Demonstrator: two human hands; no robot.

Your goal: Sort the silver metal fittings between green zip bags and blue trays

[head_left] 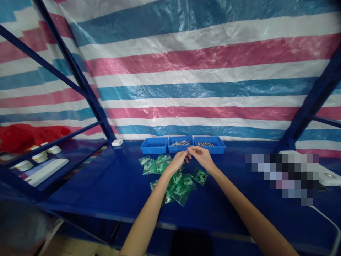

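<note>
My left hand and my right hand meet just in front of the blue bins, fingertips pinched close together. Whatever lies between the fingers is too small to make out. Below and around my left hand spreads a pile of small clear-and-green plastic bags with small metal parts inside; my left forearm covers some of them. One bag lies under my right wrist. Behind my hands, the middle blue bin and the right blue bin hold small grey metal pieces. The left blue bin shows a bare bottom.
All this rests on a blue table with a blue metal frame. A small white box sits at the back left. White-lidded jars stand on the left shelf. At right are a white device, a cable and a blurred-out patch.
</note>
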